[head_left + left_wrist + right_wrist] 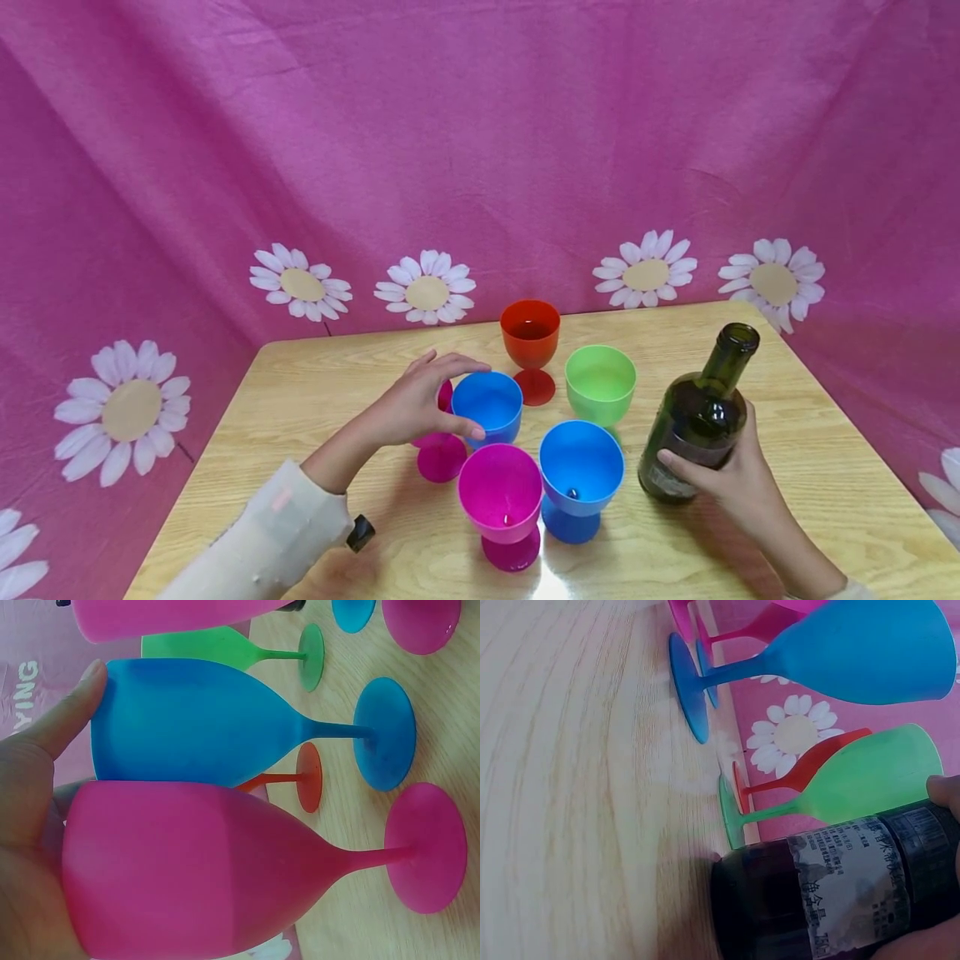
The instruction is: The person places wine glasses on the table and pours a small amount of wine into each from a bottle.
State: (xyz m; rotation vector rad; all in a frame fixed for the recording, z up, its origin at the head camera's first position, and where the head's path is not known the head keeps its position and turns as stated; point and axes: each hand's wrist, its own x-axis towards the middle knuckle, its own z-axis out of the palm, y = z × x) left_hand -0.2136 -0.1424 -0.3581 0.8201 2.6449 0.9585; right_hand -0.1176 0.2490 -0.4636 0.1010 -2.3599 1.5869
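My left hand (pixel 416 404) spans the rim of the rear blue goblet (pixel 487 404), thumb on the near side and fingers at the far side. That goblet's blue foot (pixel 385 735) stands on the table. Just under the hand, a pink goblet (pixel 187 870) stands beside it, partly hidden in the head view. On the right, my right hand (pixel 731 483) grips a dark green wine bottle (pixel 693 417) round its body, thumb across the label (pixel 851 885). The bottle is uncorked and nearly upright; whether its base touches the table, I cannot tell.
Dark liquid shows inside a red goblet (pixel 530 333) at the back. A green goblet (pixel 600 383) stands right of it. In front are a second pink goblet (pixel 500 492) and a second blue goblet (pixel 581 467). A pink flowered cloth (pixel 480 167) hangs behind the wooden table (pixel 315 383).
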